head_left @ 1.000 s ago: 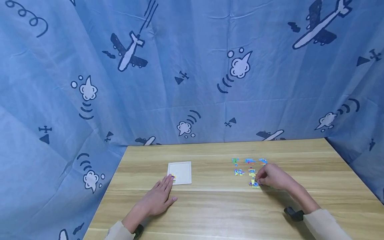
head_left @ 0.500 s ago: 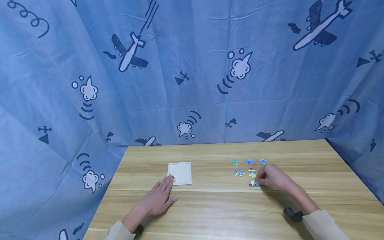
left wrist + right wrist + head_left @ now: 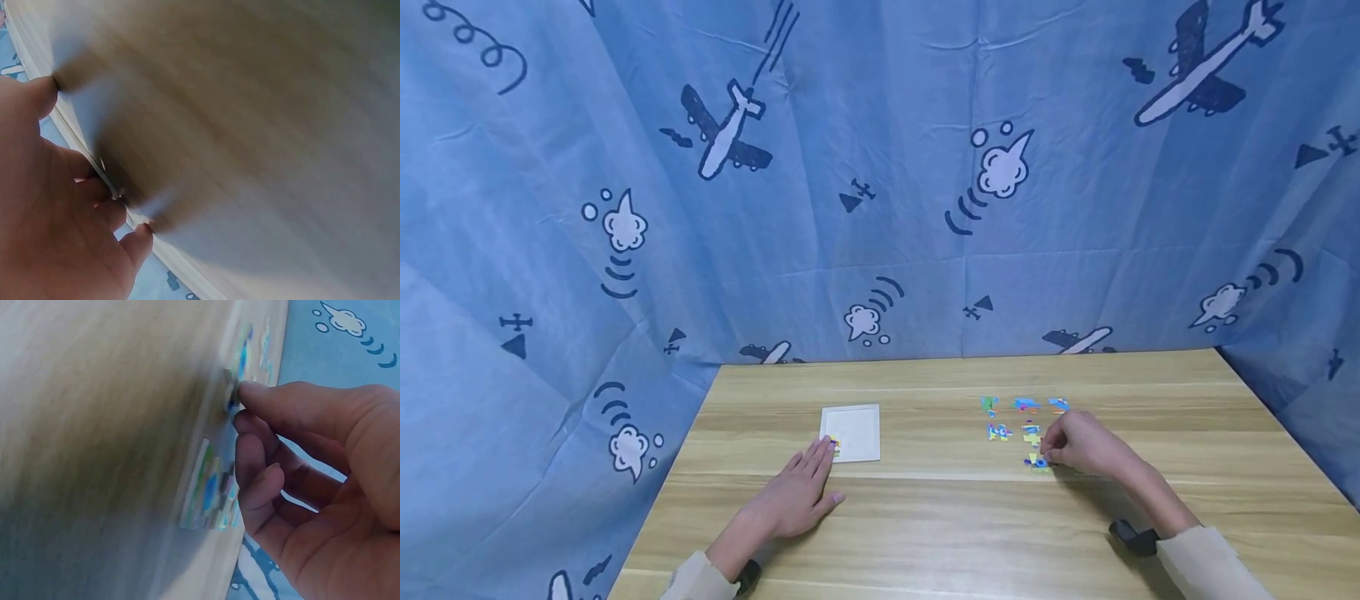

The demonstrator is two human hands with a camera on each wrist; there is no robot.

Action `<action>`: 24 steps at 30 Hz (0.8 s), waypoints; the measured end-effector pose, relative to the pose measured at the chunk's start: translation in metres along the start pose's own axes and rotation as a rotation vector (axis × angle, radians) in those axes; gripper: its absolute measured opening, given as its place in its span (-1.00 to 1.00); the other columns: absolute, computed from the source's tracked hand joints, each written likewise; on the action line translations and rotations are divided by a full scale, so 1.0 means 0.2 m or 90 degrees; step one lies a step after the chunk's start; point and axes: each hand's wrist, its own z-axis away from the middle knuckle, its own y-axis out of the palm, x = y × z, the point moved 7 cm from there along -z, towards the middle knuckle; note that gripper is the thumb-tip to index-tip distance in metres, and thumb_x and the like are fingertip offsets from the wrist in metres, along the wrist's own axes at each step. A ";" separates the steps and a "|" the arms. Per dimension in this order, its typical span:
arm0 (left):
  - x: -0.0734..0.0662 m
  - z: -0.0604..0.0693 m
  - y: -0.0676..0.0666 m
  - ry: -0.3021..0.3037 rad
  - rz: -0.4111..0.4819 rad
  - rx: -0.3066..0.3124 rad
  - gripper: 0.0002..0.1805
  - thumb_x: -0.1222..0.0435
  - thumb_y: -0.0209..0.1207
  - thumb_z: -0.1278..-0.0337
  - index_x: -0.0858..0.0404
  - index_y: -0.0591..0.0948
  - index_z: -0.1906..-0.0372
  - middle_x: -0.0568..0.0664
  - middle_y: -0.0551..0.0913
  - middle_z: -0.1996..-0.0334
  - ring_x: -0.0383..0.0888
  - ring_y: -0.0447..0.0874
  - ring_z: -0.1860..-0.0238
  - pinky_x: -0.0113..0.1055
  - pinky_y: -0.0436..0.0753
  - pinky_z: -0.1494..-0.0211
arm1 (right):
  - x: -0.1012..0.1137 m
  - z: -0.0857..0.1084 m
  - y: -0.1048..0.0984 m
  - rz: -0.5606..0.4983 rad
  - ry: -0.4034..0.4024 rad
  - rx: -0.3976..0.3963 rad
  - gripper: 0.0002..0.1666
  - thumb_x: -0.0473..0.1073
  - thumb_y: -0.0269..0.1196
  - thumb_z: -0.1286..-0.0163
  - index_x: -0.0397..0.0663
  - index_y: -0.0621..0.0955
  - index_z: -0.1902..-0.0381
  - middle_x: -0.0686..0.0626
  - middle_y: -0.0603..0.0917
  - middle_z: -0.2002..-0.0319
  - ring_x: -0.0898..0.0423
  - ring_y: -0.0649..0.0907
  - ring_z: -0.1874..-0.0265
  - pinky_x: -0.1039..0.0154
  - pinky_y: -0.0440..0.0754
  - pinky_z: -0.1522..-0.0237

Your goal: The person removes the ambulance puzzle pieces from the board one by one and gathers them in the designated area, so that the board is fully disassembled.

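My left hand lies flat with straight fingers, its fingertips on the near left corner of a white puzzle tray. A small colourful puzzle piece sits in that corner, partly hidden by the fingertips. In the left wrist view the left hand reaches to the tray's edge. On the right, my right hand pinches a colourful puzzle piece at the table between thumb and forefinger; the fingers partly hide it. The right wrist view shows the right hand with its other fingers curled and the same piece at the fingertips.
Several puzzle pieces lie loose around the right hand, among them a green one, a blue one and a yellow one. They rest on a wooden table. A blue curtain with planes hangs behind it.
Neither hand has visibly moved; the tray and pieces stay where they were. Only the head view shifts very slightly.
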 end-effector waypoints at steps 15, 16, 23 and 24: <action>-0.01 -0.05 -0.12 0.002 -0.004 -0.035 -0.26 -0.04 0.14 -0.54 0.40 0.39 -0.53 0.24 0.41 -0.56 0.19 0.41 -0.56 0.07 0.48 -0.57 | 0.33 -0.18 -0.14 -0.041 -0.104 -0.085 -0.93 -0.31 0.40 -0.36 -0.16 0.82 0.28 0.05 0.80 0.38 0.29 0.61 0.44 0.38 0.56 0.41; -0.01 -0.06 -0.13 0.002 -0.010 -0.045 -0.28 -0.04 0.15 -0.53 0.39 0.44 -0.50 0.23 0.46 -0.52 0.18 0.47 -0.52 0.07 0.53 -0.53 | 0.37 -0.20 -0.14 -0.043 -0.112 -0.084 -0.94 -0.30 0.40 -0.37 -0.14 0.82 0.29 0.05 0.80 0.38 0.29 0.61 0.44 0.38 0.56 0.41; 0.05 -0.11 -0.22 0.002 -0.027 -0.111 -0.41 0.02 0.19 -0.52 0.39 0.58 -0.37 0.24 0.62 -0.37 0.19 0.64 -0.36 0.07 0.65 -0.39 | 0.65 -0.35 -0.04 -0.070 -0.157 -0.054 -0.93 -0.28 0.40 -0.39 -0.06 0.81 0.29 0.09 0.80 0.38 0.26 0.64 0.40 0.36 0.58 0.36; 0.06 -0.12 -0.23 0.000 -0.027 -0.117 -0.40 0.02 0.19 -0.52 0.39 0.58 -0.37 0.24 0.62 -0.38 0.19 0.64 -0.37 0.07 0.65 -0.40 | 0.69 -0.37 -0.02 -0.074 -0.166 -0.048 -0.93 -0.27 0.39 -0.39 -0.07 0.81 0.29 0.09 0.80 0.39 0.26 0.64 0.40 0.36 0.59 0.35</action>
